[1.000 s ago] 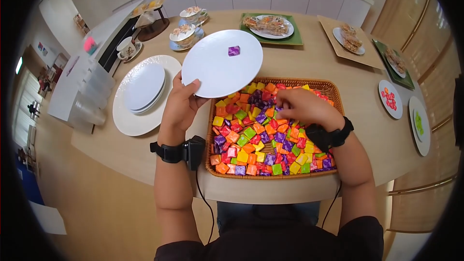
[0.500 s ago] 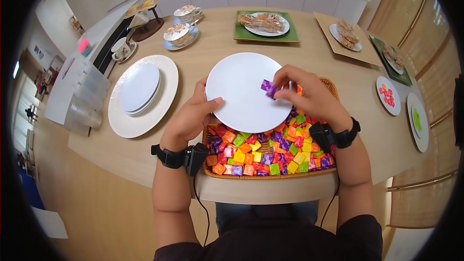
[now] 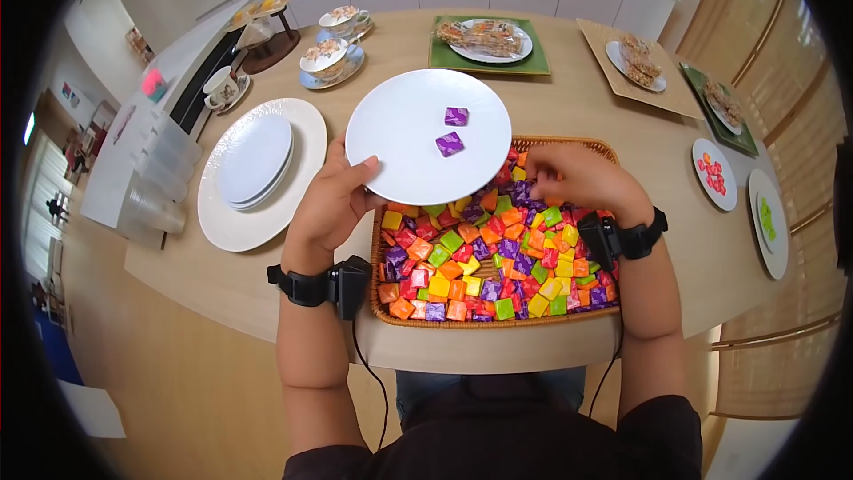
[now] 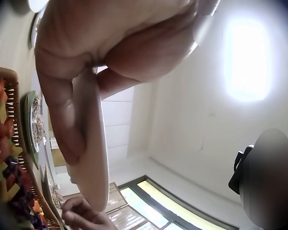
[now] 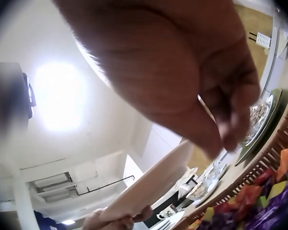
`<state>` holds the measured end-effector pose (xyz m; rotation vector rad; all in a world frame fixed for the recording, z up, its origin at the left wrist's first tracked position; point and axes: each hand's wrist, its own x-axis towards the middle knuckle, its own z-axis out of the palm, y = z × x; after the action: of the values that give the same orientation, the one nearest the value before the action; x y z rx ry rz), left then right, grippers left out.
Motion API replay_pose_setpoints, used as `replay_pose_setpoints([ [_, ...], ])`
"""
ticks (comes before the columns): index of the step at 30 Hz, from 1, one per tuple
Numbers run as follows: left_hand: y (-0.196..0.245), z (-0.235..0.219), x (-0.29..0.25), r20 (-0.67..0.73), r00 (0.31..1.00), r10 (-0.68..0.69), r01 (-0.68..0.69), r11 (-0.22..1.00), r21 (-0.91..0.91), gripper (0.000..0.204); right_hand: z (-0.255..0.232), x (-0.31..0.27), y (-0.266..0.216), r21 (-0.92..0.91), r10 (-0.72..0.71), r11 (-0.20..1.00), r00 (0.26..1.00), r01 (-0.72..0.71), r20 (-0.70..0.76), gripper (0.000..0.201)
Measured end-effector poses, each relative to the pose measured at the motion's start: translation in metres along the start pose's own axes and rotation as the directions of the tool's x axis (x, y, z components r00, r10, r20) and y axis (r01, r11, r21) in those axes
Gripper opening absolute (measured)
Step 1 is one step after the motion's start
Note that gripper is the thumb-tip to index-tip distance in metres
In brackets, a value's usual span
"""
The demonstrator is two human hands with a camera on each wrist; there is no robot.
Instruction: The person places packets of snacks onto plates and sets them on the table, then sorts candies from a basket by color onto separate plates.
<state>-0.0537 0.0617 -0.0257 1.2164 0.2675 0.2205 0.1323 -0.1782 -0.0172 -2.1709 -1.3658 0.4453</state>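
My left hand (image 3: 330,200) grips the left edge of a white plate (image 3: 400,160), thumb on top and fingers underneath; the left wrist view shows those fingers spread under the plate (image 4: 98,158). Two purple wrapped squares (image 3: 456,116) lie apart on the plate, right of its middle. A wicker basket (image 3: 498,324) of wrapped squares in several colours stands below and partly behind the plate. Over the basket's upper right part hovers my right hand (image 3: 591,182), its fingers loosely bent. In the right wrist view nothing shows between the thumb and fingers of this hand (image 5: 182,81).
Stacked small plates (image 3: 253,160) sit on a large white plate (image 3: 222,227) at left. Cups on saucers (image 3: 329,80) stand behind. Across the back and right are a green tray (image 3: 440,58), a wooden board (image 3: 591,44), and plates with red (image 3: 727,200) and green pieces (image 3: 777,258).
A second purple square has come onto the plate from my right hand, which has moved back over the basket. Since the last earlier frame the plate has shifted up and left.
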Motion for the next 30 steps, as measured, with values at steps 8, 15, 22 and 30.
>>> replay_pose_setpoints([
  [8,0.003,0.031,0.030,0.008,0.997,0.080,-0.079,0.992,-0.102,0.048,0.008,0.004,0.015,-0.182,-0.094,0.973,0.966,0.140,0.240,0.024],
  [15,-0.018,0.047,0.056,0.026,0.994,0.110,-0.105,0.982,-0.159,0.044,-0.009,0.002,0.010,-0.044,-0.093,0.994,0.987,0.100,0.135,0.020],
  [22,-0.037,0.056,0.059,-0.044,0.995,0.091,-0.096,0.989,-0.116,0.044,-0.017,-0.009,-0.018,0.594,-0.288,0.771,0.958,0.229,0.004,0.014],
  [30,-0.041,0.063,0.053,0.142,0.986,0.088,-0.076,0.993,-0.089,0.042,0.013,0.010,-0.013,-0.200,-0.418,0.908,0.800,0.367,-0.430,0.012],
])
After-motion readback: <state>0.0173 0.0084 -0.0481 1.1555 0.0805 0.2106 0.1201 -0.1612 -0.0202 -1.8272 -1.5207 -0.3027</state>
